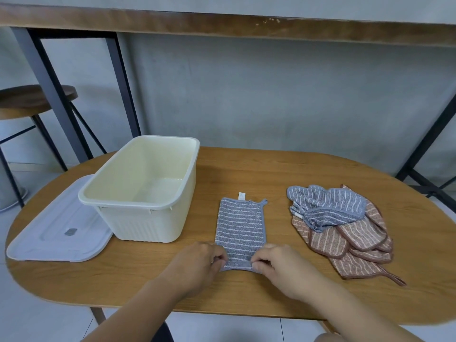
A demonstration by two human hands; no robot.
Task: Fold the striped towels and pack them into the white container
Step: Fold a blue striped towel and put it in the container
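I pinch the towel (240, 230) at its near corners, left hand (197, 265) and right hand (278, 267) closed on it, its long axis running away from me.

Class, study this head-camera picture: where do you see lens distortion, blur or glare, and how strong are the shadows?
Head view: wide-angle bending curves the shelf edge overhead and the table rim; the forearms near the bottom edge look soft, while the blue striped towel is sharp; light is even, shadows faint; a small bright reflection shows inside the white container.
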